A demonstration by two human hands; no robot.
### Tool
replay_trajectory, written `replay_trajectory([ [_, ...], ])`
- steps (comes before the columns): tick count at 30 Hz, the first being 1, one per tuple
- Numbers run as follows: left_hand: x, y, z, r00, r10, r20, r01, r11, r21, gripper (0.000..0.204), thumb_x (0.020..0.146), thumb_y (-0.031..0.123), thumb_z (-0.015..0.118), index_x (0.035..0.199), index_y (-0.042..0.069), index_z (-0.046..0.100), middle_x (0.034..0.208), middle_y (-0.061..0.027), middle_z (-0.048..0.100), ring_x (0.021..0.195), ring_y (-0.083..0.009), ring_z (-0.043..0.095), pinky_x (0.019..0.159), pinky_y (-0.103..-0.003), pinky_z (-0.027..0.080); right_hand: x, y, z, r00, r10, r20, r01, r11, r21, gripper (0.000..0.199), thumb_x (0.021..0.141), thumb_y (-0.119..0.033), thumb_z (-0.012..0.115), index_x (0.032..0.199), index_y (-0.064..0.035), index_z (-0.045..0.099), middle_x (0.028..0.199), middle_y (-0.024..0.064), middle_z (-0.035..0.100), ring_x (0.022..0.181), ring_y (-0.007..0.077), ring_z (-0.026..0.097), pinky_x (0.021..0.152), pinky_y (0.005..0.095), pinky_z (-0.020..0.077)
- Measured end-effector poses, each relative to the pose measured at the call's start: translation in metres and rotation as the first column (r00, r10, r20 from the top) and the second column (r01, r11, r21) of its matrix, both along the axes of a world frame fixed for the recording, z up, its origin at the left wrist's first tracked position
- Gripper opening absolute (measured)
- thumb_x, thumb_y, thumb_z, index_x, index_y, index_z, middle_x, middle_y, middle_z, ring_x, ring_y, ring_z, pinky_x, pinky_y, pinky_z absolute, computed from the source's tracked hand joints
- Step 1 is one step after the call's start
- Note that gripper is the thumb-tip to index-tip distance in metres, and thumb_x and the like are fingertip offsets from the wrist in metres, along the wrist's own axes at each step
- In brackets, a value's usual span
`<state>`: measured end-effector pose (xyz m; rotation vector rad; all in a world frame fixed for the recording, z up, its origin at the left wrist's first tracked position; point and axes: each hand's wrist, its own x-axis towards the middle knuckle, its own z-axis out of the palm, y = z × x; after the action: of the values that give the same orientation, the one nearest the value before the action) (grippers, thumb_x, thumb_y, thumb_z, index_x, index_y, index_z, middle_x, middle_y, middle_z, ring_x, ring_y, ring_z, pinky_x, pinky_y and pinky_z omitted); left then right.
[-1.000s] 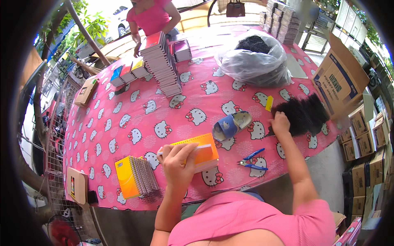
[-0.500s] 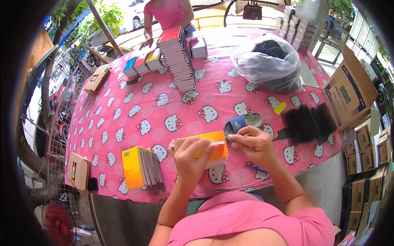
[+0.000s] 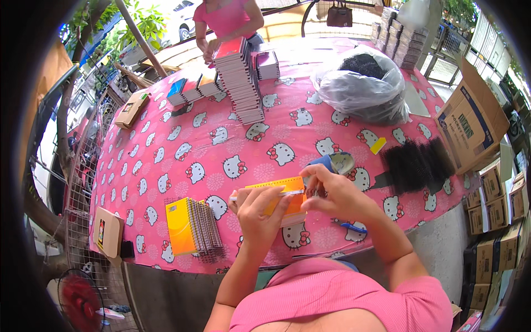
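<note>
My left hand (image 3: pixel 258 207) is closed around a thin notebook (image 3: pixel 292 192), held with its white page edge up. Beneath it lies an orange-and-yellow stack of notebooks (image 3: pixel 294 219), with a row of punched holes along the top cover's far edge. At the right end of the held notebook, my right hand (image 3: pixel 338 195) has thumb and fingers curled together; whatever is between them is too small to make out. Just beyond that hand, a blue round container (image 3: pixel 322 164) rests on its side. Blue-handled pliers (image 3: pixel 353 227) lie below my right wrist.
Spiral-bound yellow notebooks (image 3: pixel 181 227) stand at left. Black plastic coils (image 3: pixel 417 166) are heaped at right, near an open carton (image 3: pixel 470 119) and a plastic bag (image 3: pixel 362 88). A tall notebook stack (image 3: pixel 240 83) stands far back, before a person (image 3: pixel 228 19) in pink.
My right hand has moved slightly left, its fingers curling in at the notebook's end. My left hand keeps its hold. The person across the table has raised a hand from the notebooks.
</note>
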<state>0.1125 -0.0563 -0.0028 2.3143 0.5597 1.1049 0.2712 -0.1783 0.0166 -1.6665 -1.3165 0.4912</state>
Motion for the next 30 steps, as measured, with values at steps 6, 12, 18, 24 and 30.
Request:
replay_trajectory([
  [6, -0.004, 0.001, 0.001, 0.999, -0.007, -0.034, 0.008, 1.0, 0.024, 0.031, 0.066, 0.011, 0.08, 0.096, 0.007, 0.07, 0.088, -0.0043, 0.068, 0.085, -0.019, 0.055, 0.078, -0.033, 0.04, -0.014, 0.004, 0.003, 0.901, -0.076, 0.427, 0.024, 0.992, 0.126, 0.019, 0.083, -0.017, 0.065, 0.098, -0.0058, 0.059, 0.08, 0.0094, 0.059, 0.076, 0.027, 0.062, 0.061, 0.0361, 0.0497],
  [12, -0.011, 0.005, -0.006, 1.0, -0.031, 0.0, 0.031, 0.999, 0.033, 0.031, 0.064, 0.009, 0.08, 0.093, 0.007, 0.069, 0.09, -0.0047, 0.068, 0.085, -0.0205, 0.056, 0.079, -0.034, 0.041, 0.073, 0.006, -0.028, 0.857, -0.18, 0.482, 0.288, 0.944, -0.16, 0.036, 0.076, -0.02, 0.069, 0.109, -0.0092, 0.06, 0.108, 0.0081, 0.06, 0.1, 0.0288, 0.059, 0.081, 0.0436, 0.0496],
  [18, 0.0, 0.006, -0.003, 1.0, -0.029, 0.012, 0.027, 0.993, 0.112, 0.028, 0.062, 0.013, 0.081, 0.086, 0.008, 0.067, 0.085, -0.0042, 0.065, 0.085, -0.0226, 0.057, 0.08, -0.035, 0.04, 0.129, -0.012, -0.138, 0.741, -0.212, 0.637, 0.425, 0.883, -0.2, 0.053, 0.063, -0.027, 0.078, 0.107, -0.0053, 0.056, 0.101, 0.0138, 0.064, 0.096, 0.0313, 0.062, 0.079, 0.0433, 0.051],
  [24, 0.007, 0.005, -0.009, 1.0, 0.003, 0.01, -0.004, 0.997, 0.078, 0.038, 0.06, 0.015, 0.082, 0.094, 0.01, 0.066, 0.08, -0.0014, 0.063, 0.084, -0.0197, 0.058, 0.084, -0.035, 0.037, 0.082, 0.015, -0.042, 0.891, 0.298, -0.342, -0.15, 0.905, 0.398, 0.044, 0.067, -0.023, 0.075, 0.102, -0.0034, 0.057, 0.085, 0.0112, 0.067, 0.077, 0.0254, 0.066, 0.068, 0.0396, 0.0519],
  [30, 0.011, 0.004, -0.002, 1.0, 0.007, -0.016, -0.008, 0.999, -0.045, 0.049, 0.06, 0.017, 0.084, 0.105, 0.011, 0.063, 0.083, -0.001, 0.065, 0.088, -0.017, 0.059, 0.087, -0.035, 0.037, 0.089, 0.021, -0.022, 0.991, 0.135, 0.023, -0.137, 0.979, 0.149, 0.03, 0.067, -0.009, 0.073, 0.093, -0.0022, 0.061, 0.075, 0.0054, 0.064, 0.071, 0.0146, 0.062, 0.065, 0.0317, 0.0496],
])
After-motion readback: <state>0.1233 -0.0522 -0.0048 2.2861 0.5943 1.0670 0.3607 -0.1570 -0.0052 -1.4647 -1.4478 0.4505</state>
